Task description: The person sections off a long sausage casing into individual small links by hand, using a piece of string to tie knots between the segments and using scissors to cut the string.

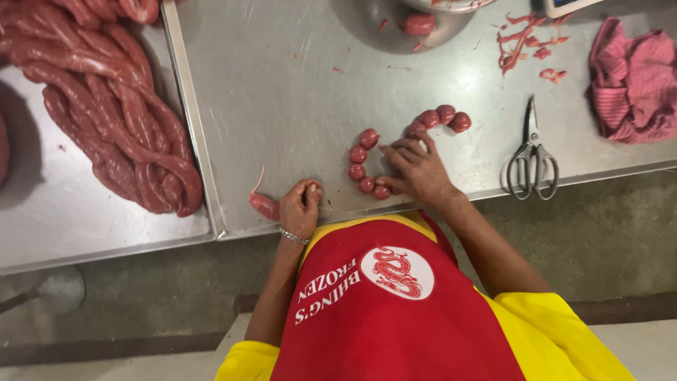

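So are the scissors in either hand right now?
No, the scissors lie untouched on the steel table, right of the right hand, which rests on the sausage links.

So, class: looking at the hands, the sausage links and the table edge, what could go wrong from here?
1. The left hand grips a sausage end right at the table edge; it might slip off.
2. The right hand presses on the chain of links; a casing could burst.
3. The scissors lie close to that arm, easy to knock.

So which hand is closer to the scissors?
The right hand; it rests on the sausage links, just left of the scissors. The left hand is farther left.
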